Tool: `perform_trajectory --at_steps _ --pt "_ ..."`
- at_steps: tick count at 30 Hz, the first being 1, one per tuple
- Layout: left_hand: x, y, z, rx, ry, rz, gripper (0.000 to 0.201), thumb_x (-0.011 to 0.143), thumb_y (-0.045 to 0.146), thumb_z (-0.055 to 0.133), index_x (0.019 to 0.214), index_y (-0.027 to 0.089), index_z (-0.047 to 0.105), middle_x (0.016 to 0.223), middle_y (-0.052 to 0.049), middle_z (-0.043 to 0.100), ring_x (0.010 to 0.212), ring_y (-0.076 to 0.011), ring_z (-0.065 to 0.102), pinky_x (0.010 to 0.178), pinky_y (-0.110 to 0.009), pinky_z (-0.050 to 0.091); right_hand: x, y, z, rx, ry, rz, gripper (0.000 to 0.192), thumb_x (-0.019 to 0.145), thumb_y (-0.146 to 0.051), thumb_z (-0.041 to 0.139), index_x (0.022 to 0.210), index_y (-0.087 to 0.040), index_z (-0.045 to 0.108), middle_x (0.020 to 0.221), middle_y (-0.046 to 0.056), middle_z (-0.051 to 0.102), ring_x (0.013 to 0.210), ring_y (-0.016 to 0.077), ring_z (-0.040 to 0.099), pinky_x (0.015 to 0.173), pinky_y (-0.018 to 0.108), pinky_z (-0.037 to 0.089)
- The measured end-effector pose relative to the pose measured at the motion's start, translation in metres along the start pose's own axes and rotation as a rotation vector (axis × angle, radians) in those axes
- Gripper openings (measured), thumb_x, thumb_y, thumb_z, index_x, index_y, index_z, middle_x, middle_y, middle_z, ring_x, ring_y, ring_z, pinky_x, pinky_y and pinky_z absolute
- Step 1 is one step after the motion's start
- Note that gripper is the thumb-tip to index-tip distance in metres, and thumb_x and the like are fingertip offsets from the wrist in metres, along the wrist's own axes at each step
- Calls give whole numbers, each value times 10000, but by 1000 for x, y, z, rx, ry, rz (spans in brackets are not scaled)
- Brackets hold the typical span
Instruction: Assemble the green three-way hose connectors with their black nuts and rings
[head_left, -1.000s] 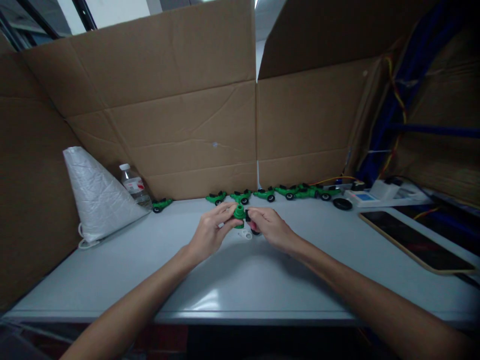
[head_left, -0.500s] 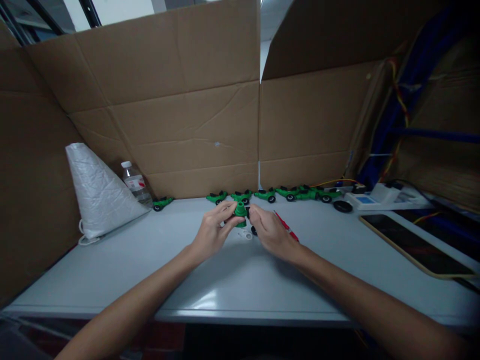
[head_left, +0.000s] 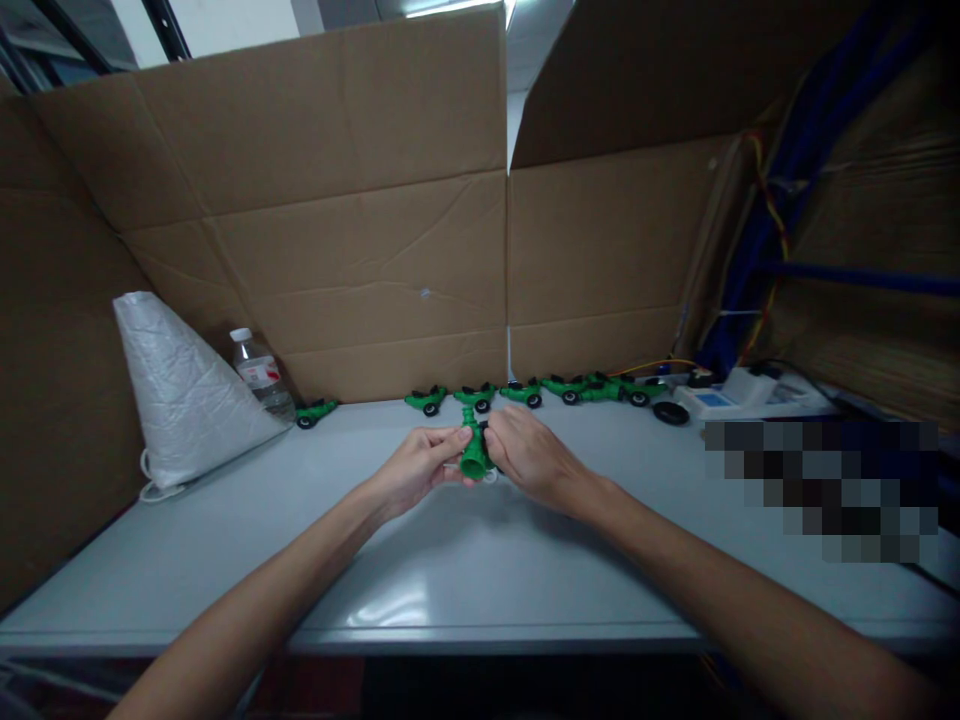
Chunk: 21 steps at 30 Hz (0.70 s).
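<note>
My left hand point(head_left: 424, 466) is closed, thumb and fingers pinching a green plastic toy part point(head_left: 473, 460) over the middle of the table. The part's wide, hollow round end points toward me, and a narrower green end sticks up away from me. Against the part's right side, my right hand point(head_left: 531, 452) is curled shut. A bit of a black piece point(head_left: 484, 428) shows between its fingers and the green part; most of it is hidden. A small white ring point(head_left: 491, 477) lies on the table just under the hands.
Several green toy cars point(head_left: 426, 401) with black wheels line the table's back edge. A white bag point(head_left: 176, 400) and a water bottle point(head_left: 259, 372) stand at left. A black ring point(head_left: 670, 412) and a white power strip point(head_left: 750, 395) lie at right. Cardboard walls point(head_left: 360, 240) enclose the table point(head_left: 420, 590).
The green part has been turned: its wide hollow end now faces me. My right hand has moved in against its side. The red tool formerly beside my right hand is out of sight.
</note>
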<state>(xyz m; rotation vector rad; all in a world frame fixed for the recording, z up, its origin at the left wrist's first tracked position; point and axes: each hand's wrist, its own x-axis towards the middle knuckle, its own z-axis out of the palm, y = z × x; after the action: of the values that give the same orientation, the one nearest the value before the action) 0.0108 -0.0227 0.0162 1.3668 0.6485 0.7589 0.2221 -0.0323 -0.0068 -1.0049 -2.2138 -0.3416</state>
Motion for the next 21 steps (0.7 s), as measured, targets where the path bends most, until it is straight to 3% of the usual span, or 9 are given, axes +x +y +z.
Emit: perform_trajectory --at_steps 11,17,21 --pt "8 2 -8 55 198 159 399 856 497 812 929 110 748 822 -51 673 719 -140 611 659 -259 562 4 -6 -2 128 23 206 343 1133 -333 281 880 -235 491 858 61 615 864 240 546 825 342 381" --pt "10 2 -24 -47 300 148 412 888 481 783 1047 105 733 1077 -146 759 746 -155 689 633 -246 568 0 11 -4 40 57 334 283 1119 -291 314 954 -216 531 887 72 642 873 247 574 815 337 370" --pt "11 2 -29 -125 327 131 376 907 433 768 1105 123 693 1194 -154 748 724 -155 720 629 -281 606 -2 22 -4 -8 64 378 232 1099 -269 365 972 -212 550 891 76 658 883 256 576 820 342 370"
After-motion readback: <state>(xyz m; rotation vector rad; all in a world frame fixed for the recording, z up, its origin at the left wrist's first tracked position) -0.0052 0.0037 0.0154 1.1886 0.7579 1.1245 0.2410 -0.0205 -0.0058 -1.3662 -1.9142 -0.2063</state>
